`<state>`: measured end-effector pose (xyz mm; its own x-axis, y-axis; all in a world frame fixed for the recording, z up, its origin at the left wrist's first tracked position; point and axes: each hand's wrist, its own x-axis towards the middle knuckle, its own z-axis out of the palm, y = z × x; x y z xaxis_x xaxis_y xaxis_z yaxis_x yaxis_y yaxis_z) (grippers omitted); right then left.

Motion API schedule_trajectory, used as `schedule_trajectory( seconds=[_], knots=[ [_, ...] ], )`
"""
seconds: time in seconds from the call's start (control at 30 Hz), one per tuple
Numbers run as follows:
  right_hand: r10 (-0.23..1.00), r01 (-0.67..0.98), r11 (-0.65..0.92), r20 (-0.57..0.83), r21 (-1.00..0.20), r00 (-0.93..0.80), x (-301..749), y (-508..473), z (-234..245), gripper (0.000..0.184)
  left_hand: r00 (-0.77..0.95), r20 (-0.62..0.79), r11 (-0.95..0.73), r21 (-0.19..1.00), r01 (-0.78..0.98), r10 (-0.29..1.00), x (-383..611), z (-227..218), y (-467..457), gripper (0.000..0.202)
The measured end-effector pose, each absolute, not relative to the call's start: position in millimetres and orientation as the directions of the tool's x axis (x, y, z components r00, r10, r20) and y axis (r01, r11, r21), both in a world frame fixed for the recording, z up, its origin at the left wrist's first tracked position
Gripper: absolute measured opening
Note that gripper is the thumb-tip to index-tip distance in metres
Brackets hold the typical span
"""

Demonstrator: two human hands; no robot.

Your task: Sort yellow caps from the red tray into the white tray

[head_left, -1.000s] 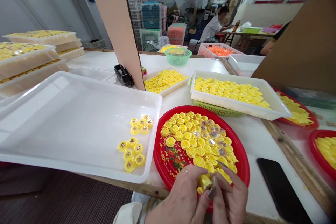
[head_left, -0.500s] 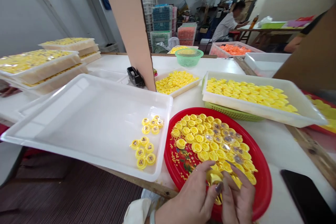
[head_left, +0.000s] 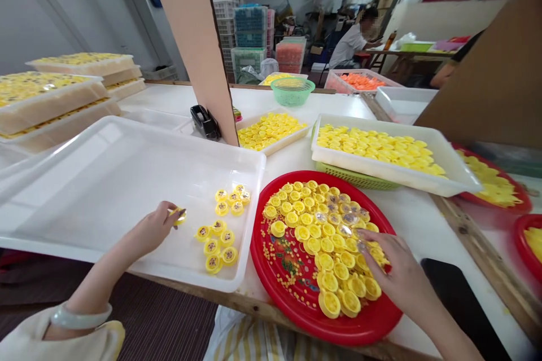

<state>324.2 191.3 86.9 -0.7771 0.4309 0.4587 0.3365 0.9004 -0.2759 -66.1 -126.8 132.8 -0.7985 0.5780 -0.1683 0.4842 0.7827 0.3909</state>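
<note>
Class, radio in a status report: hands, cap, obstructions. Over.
Left hand pinching yellow cap over white tray. Right hand resting on caps in red plate. Cap cluster close by, not touching.

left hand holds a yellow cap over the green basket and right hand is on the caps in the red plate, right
No. The head view shows the left hand holding its yellow cap over the white tray instead. The right hand is on the caps in the red plate.
</note>
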Motion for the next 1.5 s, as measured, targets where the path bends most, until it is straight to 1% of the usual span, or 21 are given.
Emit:
schedule_trajectory(
  seconds=[0.1,0.17,0.27,0.33,0.37,0.4,0.43,0.47,0.5,0.53,0.57,0.6,0.67,0.73,0.83,0.9,0.97,1.03,1.17,1.33,1.5],
  knots=[
    [0.289,0.274,0.957,0.443,-0.1,-0.849,312.3,190.2,83.2,0.027,-0.674,-0.361,0.764,0.355,0.539,0.644,-82.4,115.6,-127.6,0.044],
    [0.284,0.298,0.954,0.453,-0.041,-0.845,306.1,188.4,81.1,0.026,-0.625,-0.36,0.721,0.344,0.602,0.693,-80.1,109.1,-125.5,0.049],
    [0.327,0.372,0.928,0.464,0.005,-0.823,302.6,192.6,80.3,0.028,-0.702,-0.216,0.735,0.203,0.647,0.678,-67.6,110.6,-122.4,0.054],
    [0.345,0.4,0.916,0.442,0.034,-0.828,302.0,197.8,80.9,0.03,-0.777,-0.024,0.776,0.062,0.627,0.629,-50.4,120.5,-118.6,0.054],
    [0.352,0.41,0.911,0.424,0.05,-0.835,301.6,200.0,81.3,0.03,-0.781,0.083,0.781,0.042,0.623,0.619,-37.6,127.4,-115.1,0.051],
    [0.357,0.416,0.907,0.405,0.067,-0.842,301.0,201.8,81.6,0.03,-0.767,0.172,0.768,0.074,0.636,0.618,-21.7,134.5,-110.2,0.048],
    [0.358,0.421,0.903,0.39,0.085,-0.848,300.2,203.1,81.5,0.03,-0.737,0.235,0.72,0.17,0.673,0.633,-3.0,141.0,-103.4,0.043],
    [0.354,0.421,0.901,0.382,0.104,-0.853,299.4,204.0,81.2,0.03,-0.702,0.267,0.627,0.32,0.711,0.66,18.0,145.9,-94.8,0.037],
    [0.346,0.418,0.901,0.38,0.121,-0.858,298.7,204.7,80.6,0.029,-0.666,0.257,0.509,0.474,0.718,0.7,40.0,148.5,-84.2,0.031],
    [0.336,0.412,0.902,0.384,0.133,-0.86,298.2,205.3,79.8,0.029,-0.614,0.196,0.415,0.58,0.701,0.764,61.7,148.3,-72.0,0.025],
    [0.329,0.406,0.904,0.389,0.136,-0.861,297.9,206.0,78.9,0.029,-0.553,0.127,0.363,0.631,0.685,0.823,81.8,145.5,-58.7,0.022],
    [0.324,0.401,0.907,0.395,0.13,-0.86,298.0,206.8,78.0,0.029,-0.502,0.067,0.35,0.637,0.686,0.862,99.2,140.3,-45.0,0.023],
    [0.328,0.397,0.913,0.407,0.096,-0.853,299.2,208.6,77.2,0.03,-0.442,-0.03,0.373,0.589,0.717,0.897,123.3,125.9,-18.9,0.024],
    [0.335,0.388,0.921,0.432,0.036,-0.837,301.4,209.9,78.3,0.029,-0.417,-0.072,0.389,0.525,0.757,0.906,134.6,111.3,1.7,0.026],
    [0.345,0.334,0.936,0.501,-0.114,-0.794,305.1,207.8,83.6,0.025,-0.385,-0.073,0.373,0.466,0.802,0.92,138.7,96.8,21.0,0.028],
    [0.368,0.285,0.93,0.541,-0.233,-0.757,307.4,202.7,88.2,0.016,-0.344,-0.05,0.332,0.419,0.845,0.938,139.9,92.6,28.5,0.03],
    [0.414,0.262,0.905,0.551,-0.334,-0.725,310.0,195.4,92.3,0.008,-0.304,-0.032,0.294,0.37,0.881,0.952,141.2,91.1,33.6,0.031],
    [0.461,0.257,0.875,0.543,-0.41,-0.702,313.1,187.4,95.1,0.008,-0.302,-0.028,0.293,0.346,0.891,0.953,141.5,91.2,35.9,0.028],
    [0.517,0.256,0.834,0.53,-0.489,-0.672,320.0,174.6,96.0,0.009,-0.315,-0.056,0.315,0.335,0.888,0.947,136.4,93.9,30.7,0.025],
    [0.629,0.289,0.745,0.49,-0.601,-0.603,322.3,166.0,93.5,0.003,-0.303,-0.051,0.298,0.381,0.875,0.952,129.1,94.9,20.2,0.033],
    [0.679,0.316,0.7,0.462,-0.64,-0.57,322.2,162.1,94.9,0.005,-0.302,-0.009,0.274,0.444,0.853,0.953,128.7,93.9,15.0,0.021]
  ],
)
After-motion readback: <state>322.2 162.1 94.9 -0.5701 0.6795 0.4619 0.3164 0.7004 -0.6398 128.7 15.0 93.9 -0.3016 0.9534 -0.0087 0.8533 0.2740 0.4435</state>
